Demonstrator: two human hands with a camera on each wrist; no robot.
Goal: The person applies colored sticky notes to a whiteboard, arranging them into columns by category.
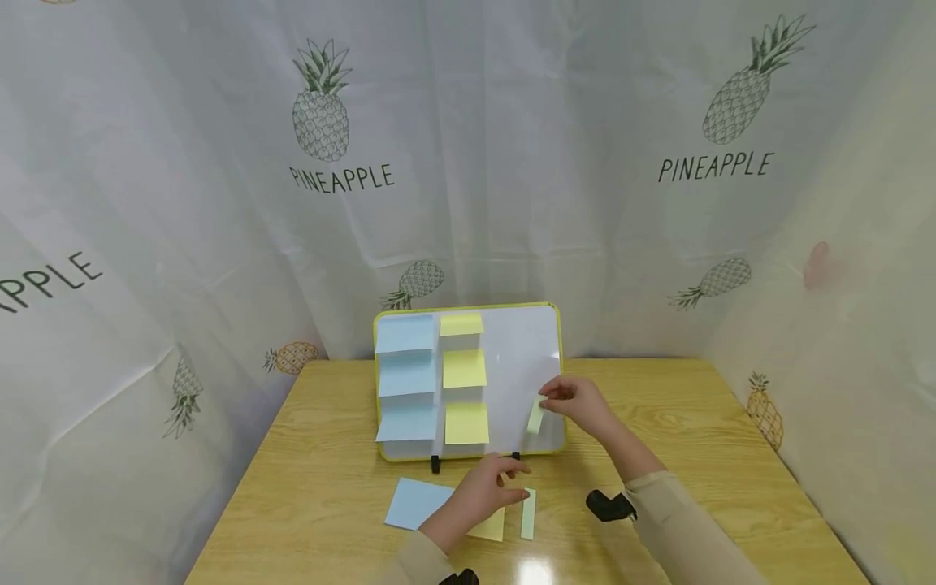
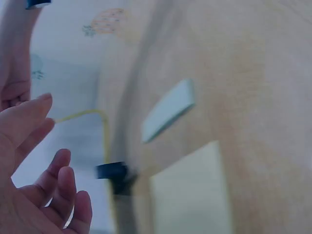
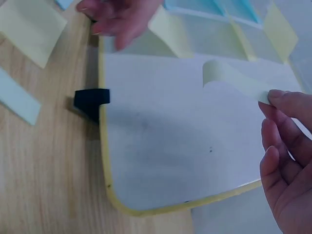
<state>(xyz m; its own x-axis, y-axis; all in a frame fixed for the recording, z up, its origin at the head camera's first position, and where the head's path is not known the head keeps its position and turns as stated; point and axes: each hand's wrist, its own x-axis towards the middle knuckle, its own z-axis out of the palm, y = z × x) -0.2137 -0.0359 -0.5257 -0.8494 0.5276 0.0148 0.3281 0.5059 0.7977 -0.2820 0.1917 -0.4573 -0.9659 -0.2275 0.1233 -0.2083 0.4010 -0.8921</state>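
My right hand [image 1: 582, 404] pinches one end of a narrow pale green sticky note [image 1: 535, 418] between thumb and forefinger. The note hangs in front of the lower right part of a yellow-framed whiteboard [image 1: 515, 349]; in the right wrist view its free end [image 3: 217, 73] curls. Below the board, my left hand [image 1: 483, 489] hovers above the table with loosely bent fingers, holding nothing. Near it lie a narrow pale green sticky note pad [image 1: 528, 516], a yellow pad [image 1: 493, 526] partly hidden by the hand, and a blue pad [image 1: 413, 502].
Blue sticky notes [image 1: 406, 376] form a column on the board's left, beside a column of yellow notes [image 1: 464, 368]. Black feet [image 1: 435, 464] support the board on the wooden table [image 1: 292, 504]. A pineapple-print curtain [image 1: 512, 162] surrounds the table.
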